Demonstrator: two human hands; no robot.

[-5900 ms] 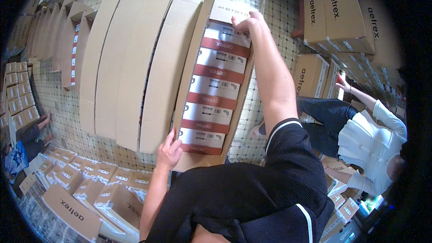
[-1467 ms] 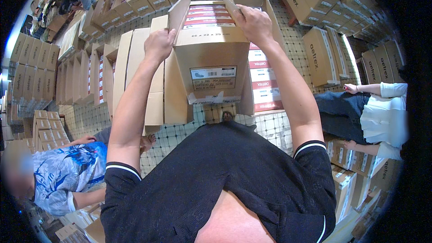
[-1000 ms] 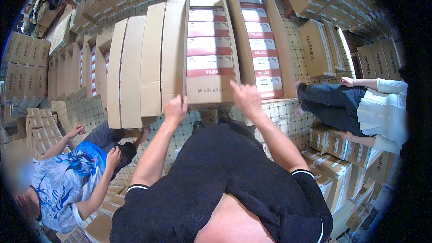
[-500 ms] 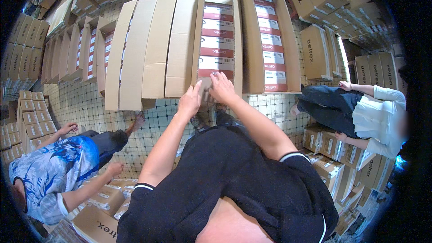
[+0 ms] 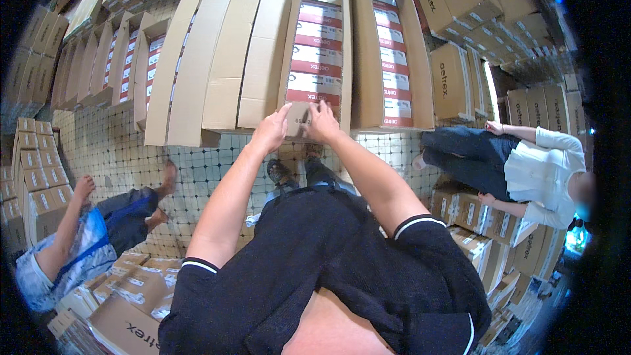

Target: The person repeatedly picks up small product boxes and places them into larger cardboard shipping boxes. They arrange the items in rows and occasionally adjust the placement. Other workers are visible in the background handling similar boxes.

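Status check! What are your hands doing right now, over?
Left hand and right hand both on near end flap of open carton. Red-and-white boxes inside. Nothing blocking.

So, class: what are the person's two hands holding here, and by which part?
Both the left hand and right hand grip the small near end flap of the open brown cardboard carton filled with red-and-white boxes, one on each side.

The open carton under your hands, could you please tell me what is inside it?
The open carton holds a row of white boxes with dark red bands. The left hand and right hand cover the near end, and anything beneath the top layer is hidden.
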